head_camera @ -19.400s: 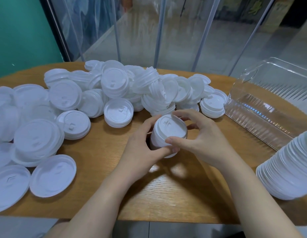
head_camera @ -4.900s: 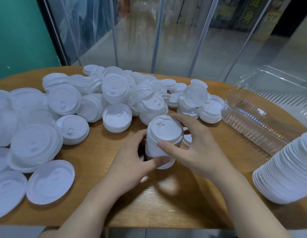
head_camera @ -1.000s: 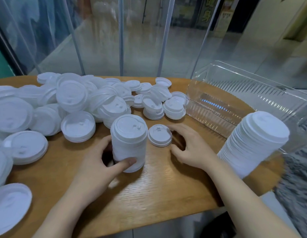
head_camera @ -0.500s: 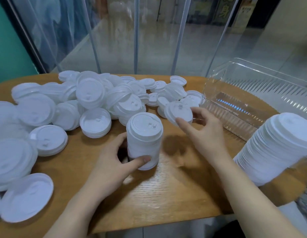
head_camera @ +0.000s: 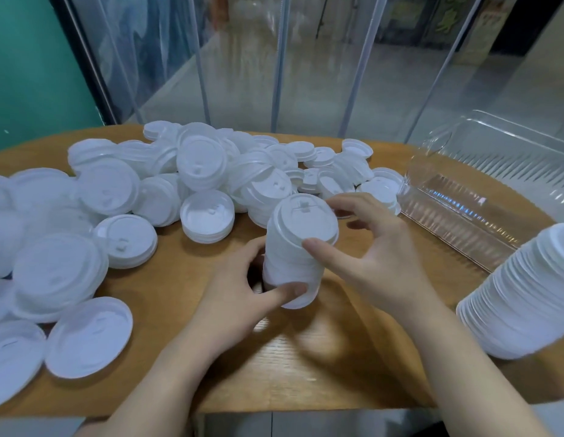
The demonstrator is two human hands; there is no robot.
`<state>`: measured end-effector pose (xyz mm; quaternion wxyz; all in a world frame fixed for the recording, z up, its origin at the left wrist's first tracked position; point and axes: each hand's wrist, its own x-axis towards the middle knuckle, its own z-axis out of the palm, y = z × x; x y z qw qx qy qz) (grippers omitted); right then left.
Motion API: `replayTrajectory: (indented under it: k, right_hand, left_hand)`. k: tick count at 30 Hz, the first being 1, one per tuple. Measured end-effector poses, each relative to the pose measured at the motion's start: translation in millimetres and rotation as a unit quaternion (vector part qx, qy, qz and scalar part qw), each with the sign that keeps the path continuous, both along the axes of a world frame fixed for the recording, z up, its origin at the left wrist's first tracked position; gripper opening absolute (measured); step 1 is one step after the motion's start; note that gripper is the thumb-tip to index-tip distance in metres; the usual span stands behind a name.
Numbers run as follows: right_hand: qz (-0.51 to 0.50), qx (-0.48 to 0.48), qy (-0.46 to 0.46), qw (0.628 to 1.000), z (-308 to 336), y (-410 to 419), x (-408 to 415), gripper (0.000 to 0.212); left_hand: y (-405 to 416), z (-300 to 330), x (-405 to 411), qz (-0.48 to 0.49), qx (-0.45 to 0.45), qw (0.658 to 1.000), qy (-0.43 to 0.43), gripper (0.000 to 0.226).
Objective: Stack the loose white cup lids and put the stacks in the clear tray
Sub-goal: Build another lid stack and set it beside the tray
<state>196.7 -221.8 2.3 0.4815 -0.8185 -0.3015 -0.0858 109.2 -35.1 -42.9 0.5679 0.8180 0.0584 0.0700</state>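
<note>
Gripping lid stack [head_camera: 295, 257]: left hand [head_camera: 239, 298] fingers wrapping base, right hand [head_camera: 375, 257] fingers spread, pinching top.

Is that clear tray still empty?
Seemingly empty: only table wood shows through the clear tray; its right end is out of view.

One view only, head-worn, wide-angle. Looks forward and down from the near edge of a round wooden table [head_camera: 186, 313], close above it. Both forearms enter from the bottom edge. Far rim of the table sits mid-frame; glass panels [head_camera: 306, 58] beyond fill the top. Straight lines bow toward the frame's edges.
</note>
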Motion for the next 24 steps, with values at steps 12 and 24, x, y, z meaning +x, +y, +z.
replayTrajectory:
  k: [12, 24]
  right_hand:
    - [0.01, -0.056, 0.038, 0.998, -4.7, -2.1, 2.1, 0.065]
    - [-0.124, -0.014, 0.01, 0.992, -46.2, -2.5, 93.3, 0.018]
  left_hand:
    - [0.6, -0.4, 0.6, 0.0, 0.007, 1.0, 0.004, 0.067]
    - [1.0, -2.7, 2.4, 0.007, 0.023, 1.0, 0.007, 0.065]
